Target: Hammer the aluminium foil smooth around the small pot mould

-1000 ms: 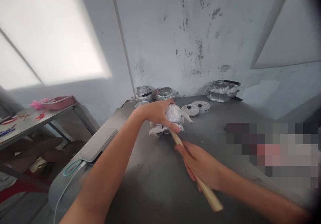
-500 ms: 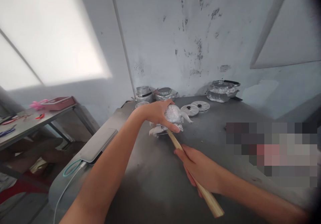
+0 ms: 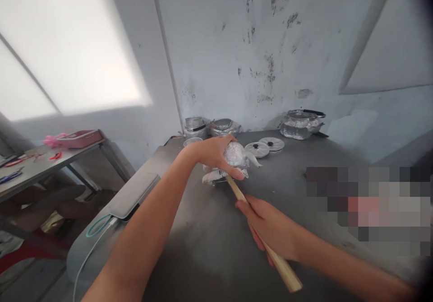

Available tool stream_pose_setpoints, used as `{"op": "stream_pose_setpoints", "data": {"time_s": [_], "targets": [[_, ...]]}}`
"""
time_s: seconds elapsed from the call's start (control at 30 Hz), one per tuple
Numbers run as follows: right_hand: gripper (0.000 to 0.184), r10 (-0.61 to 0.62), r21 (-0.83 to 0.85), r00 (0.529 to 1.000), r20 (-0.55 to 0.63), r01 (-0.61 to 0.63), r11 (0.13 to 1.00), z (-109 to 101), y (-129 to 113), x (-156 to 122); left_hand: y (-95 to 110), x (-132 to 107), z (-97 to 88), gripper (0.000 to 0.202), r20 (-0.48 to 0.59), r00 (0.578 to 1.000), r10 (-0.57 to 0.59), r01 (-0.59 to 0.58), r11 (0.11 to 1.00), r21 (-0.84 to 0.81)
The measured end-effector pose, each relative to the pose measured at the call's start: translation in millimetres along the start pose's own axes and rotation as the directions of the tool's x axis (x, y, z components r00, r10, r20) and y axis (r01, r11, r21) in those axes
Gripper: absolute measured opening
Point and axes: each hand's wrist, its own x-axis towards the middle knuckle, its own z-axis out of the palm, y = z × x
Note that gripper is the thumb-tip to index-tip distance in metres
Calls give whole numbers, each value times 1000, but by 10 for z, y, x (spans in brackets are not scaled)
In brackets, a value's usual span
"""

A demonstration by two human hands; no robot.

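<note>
My left hand (image 3: 214,152) reaches forward, fingers and thumb curved round a rounded, silvery bundle (image 3: 236,153) wrapped in clear plastic. A twisted tail of the wrapping sticks out to its right. Below the bundle lies a whitish wrapped piece with dark print (image 3: 214,176), partly covered by my hand. In my right hand (image 3: 270,227), the fingers are closed round a pale wooden handle (image 3: 287,275). It slants up and left to the underside of the bundle, beneath my left thumb. Whether the handle is fixed there is hidden.
Wrapped metal pots (image 3: 222,127) and another wrapped pot (image 3: 299,125) stand by the wall on the grey table (image 3: 203,252). Two round lids (image 3: 257,149) lie before them. A flat silver device (image 3: 135,197) with a cable is at left. A side table holds a pink tray (image 3: 81,138).
The whole view has shifted very slightly. Both hands keep their grips, with the bundle and wooden handle in nearly the same place.
</note>
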Motion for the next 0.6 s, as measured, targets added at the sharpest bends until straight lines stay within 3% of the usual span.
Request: {"op": "stream_pose_setpoints", "data": {"time_s": [0.17,0.3,0.47,0.6], "targets": [[32,-17,42,1000,-15,18,999,-3,-40,0,8,-3,2,117,5,1000,9,-9,1000,9],[34,-56,95,994,-98,65,993,7,-66,-2,0,-3,1,117,7,1000,14,-14,1000,13],[34,37,76,999,-7,-36,996,-21,-101,-12,-5,0,3,116,-6,1000,9,-9,1000,11],[34,-27,71,997,-78,33,997,-7,-98,-18,3,1,2,116,-2,1000,10,-10,1000,5]]}}
